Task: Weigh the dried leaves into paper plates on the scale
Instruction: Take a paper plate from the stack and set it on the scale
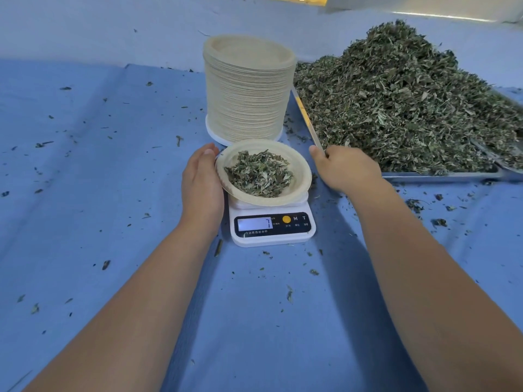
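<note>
A small white digital scale (273, 236) stands on the blue cloth, its display showing 7. On it sits a paper plate (300, 172), slightly tilted, with a portion of dried leaves (259, 175) inside. My left hand (202, 183) holds the plate's left rim, thumb at the rim's top and fingers hidden beneath. My right hand (346, 168) lies at the near left corner of the metal tray (441, 175), thumb along the tray's rim. Its fingers are hidden behind the back of the hand, at the edge of the big pile of dried leaves (396, 94).
A tall stack of paper plates (246, 91) stands just behind the scale, on a white base. The heaped tray fills the right side. Leaf crumbs are scattered across the blue cloth (99, 171), which covers the whole table.
</note>
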A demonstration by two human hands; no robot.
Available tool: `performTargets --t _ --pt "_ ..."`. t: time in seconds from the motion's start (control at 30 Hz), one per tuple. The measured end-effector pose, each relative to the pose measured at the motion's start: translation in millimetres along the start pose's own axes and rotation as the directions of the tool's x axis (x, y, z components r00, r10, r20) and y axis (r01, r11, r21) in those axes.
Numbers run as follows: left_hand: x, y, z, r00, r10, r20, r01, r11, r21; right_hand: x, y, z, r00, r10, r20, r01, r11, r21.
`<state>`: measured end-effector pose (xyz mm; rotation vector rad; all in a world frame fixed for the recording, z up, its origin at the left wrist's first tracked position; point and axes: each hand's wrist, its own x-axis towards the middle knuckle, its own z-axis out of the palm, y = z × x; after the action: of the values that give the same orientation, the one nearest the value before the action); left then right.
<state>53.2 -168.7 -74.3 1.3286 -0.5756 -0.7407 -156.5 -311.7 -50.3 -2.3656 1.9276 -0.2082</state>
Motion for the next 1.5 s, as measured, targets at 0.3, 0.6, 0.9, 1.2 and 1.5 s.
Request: performTargets --t 0.3,0.6,0.9,1.2,1.5 --pt "-1 -1 1 1.000 0.019 -0.006 -0.019 0.999 0.030 18 2 -6 0.991 0.123 0.052 -0.121 0.992 -0.040" --pt "0 0 1 0.999 0.023 -0.033 -0.022 0.999 0.044 10 -2 -13 0.995 0.034 0.089 -0.038 0.998 0.050" --pt "-3 -2 3 0.998 0.052 0.033 -0.057 0.984 0.168 -70 -32 4 0.915 -0.173 -0.365 0.312 0.877 0.366" --pt "-10 13 17 0.986 -0.050 -0.157 0.051 0.999 0.005 -84 -39 7 0.945 -0.186 -0.270 0.312 0.765 0.563" --pt "-25 52 -31 0.907 -0.107 -0.406 0.013 0.974 -0.228 -114 -69 0 0.771 -0.615 -0.165 0.598 0.612 0.518"
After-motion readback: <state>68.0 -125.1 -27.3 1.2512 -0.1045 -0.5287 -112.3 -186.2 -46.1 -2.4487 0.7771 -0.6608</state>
